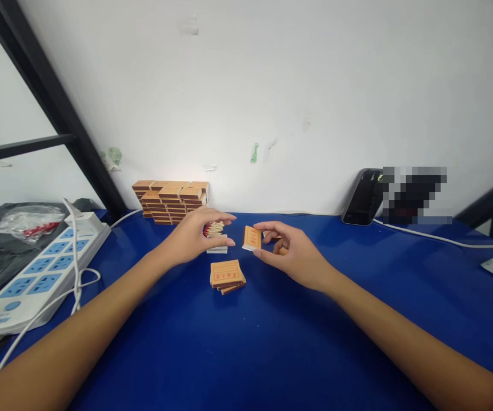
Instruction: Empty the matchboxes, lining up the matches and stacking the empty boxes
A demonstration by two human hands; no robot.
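An orange matchbox with red print is pinched at its right side between the thumb and forefinger of my right hand. Behind those fingers, part of another orange box shows. My left hand has its thumb and fingers apart, around the near side of a pile of red-tipped matches lying on white trays; whether it touches them I cannot tell. Nearer to me lies a small, uneven stack of orange matchboxes on the blue table.
Many matchboxes form a stack against the wall. A white power strip with cables and a plastic bag are at the left. A black phone leans on the wall at the right, beside a cable.
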